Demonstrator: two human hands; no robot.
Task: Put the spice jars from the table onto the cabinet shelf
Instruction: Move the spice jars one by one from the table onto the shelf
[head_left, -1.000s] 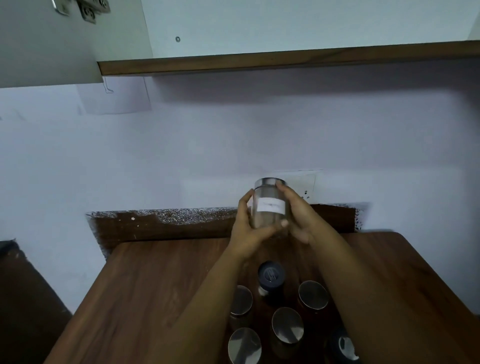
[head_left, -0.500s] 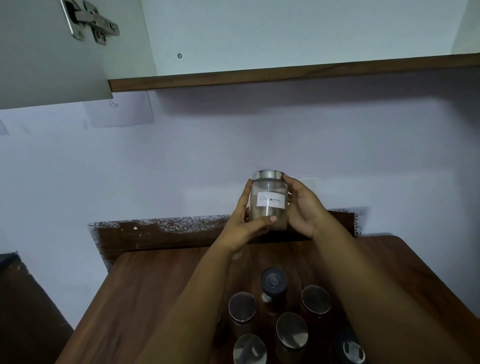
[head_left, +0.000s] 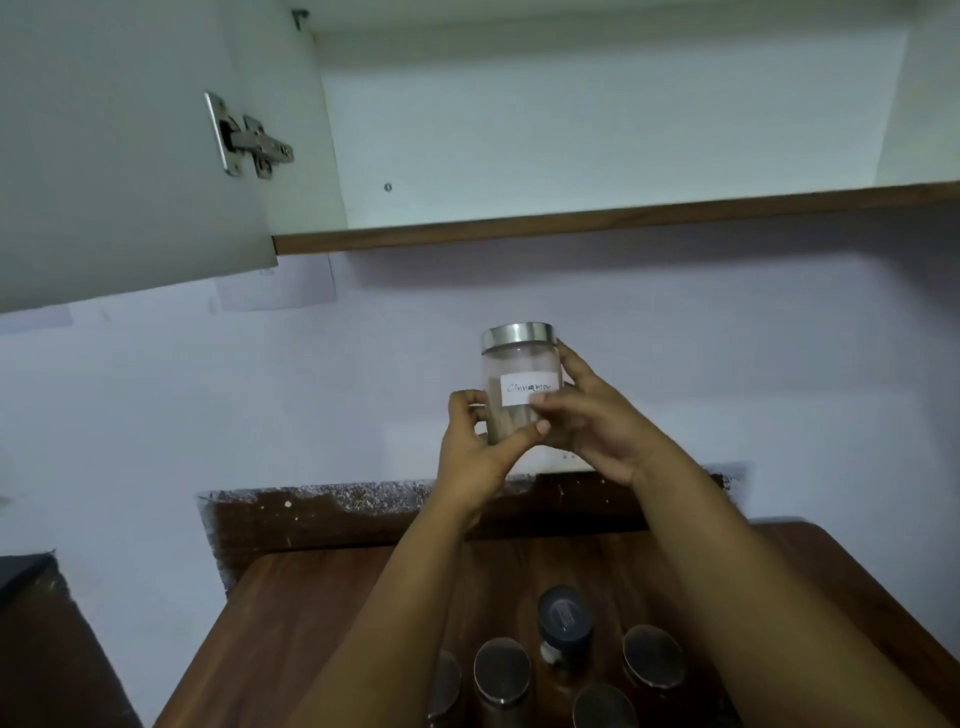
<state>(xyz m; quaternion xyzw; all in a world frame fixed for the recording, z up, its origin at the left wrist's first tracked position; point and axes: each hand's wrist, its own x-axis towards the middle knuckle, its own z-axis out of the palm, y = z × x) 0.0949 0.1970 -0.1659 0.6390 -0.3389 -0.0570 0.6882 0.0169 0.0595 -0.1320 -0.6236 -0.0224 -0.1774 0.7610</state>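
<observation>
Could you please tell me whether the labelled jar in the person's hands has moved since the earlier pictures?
Yes. The labelled jar has risen: earlier it overlapped the table's dark back edge, and now it sits clear above it, nearer the cabinet shelf.

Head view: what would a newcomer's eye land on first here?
The cinnamon jar, gripped mid-air at centre by the left hand and right hand. Above it, the open cabinet shelf shows nothing on it. More spice jars stand on the table below.
</observation>
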